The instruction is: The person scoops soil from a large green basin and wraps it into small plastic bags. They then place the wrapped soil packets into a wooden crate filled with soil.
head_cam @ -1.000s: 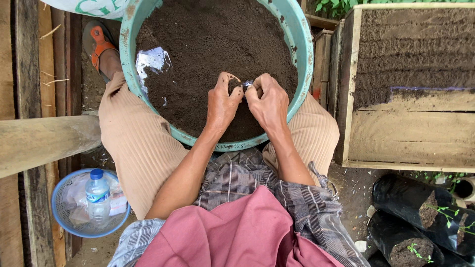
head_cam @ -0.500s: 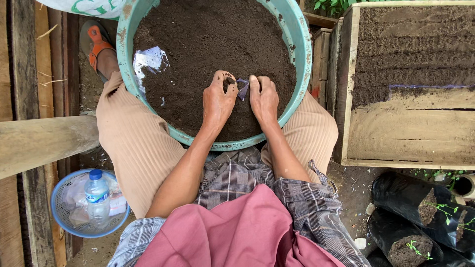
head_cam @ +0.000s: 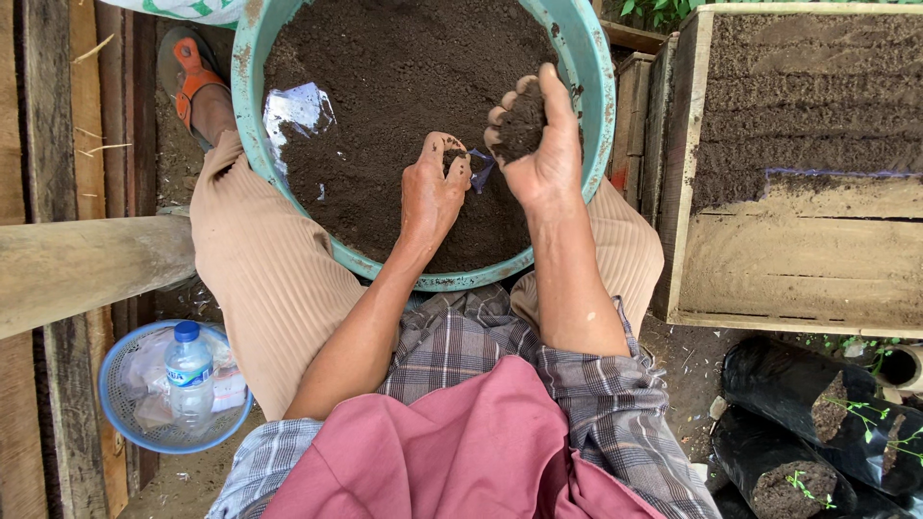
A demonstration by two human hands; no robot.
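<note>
Cupping a scoop of dark soil in its upturned palm, the right hand (head_cam: 538, 144) is raised above the round turquoise plastic basin (head_cam: 596, 86), fingers curled loosely around the load. The left hand (head_cam: 433, 187) rests low on the dark brown potting soil (head_cam: 404, 67) that fills the basin, its thumb and fingertips pinched shut on the mouth of a small clear plastic bag (head_cam: 481, 170), which lies between the two hands. A crumpled sheet of clear plastic (head_cam: 298, 111) lies on the soil near the basin's left wall. Beside the right knee stands a wooden tray of soil (head_cam: 798, 250); by the left knee, a blue mesh basket (head_cam: 120, 423) holds a clear plastic bottle (head_cam: 189, 380).
</note>
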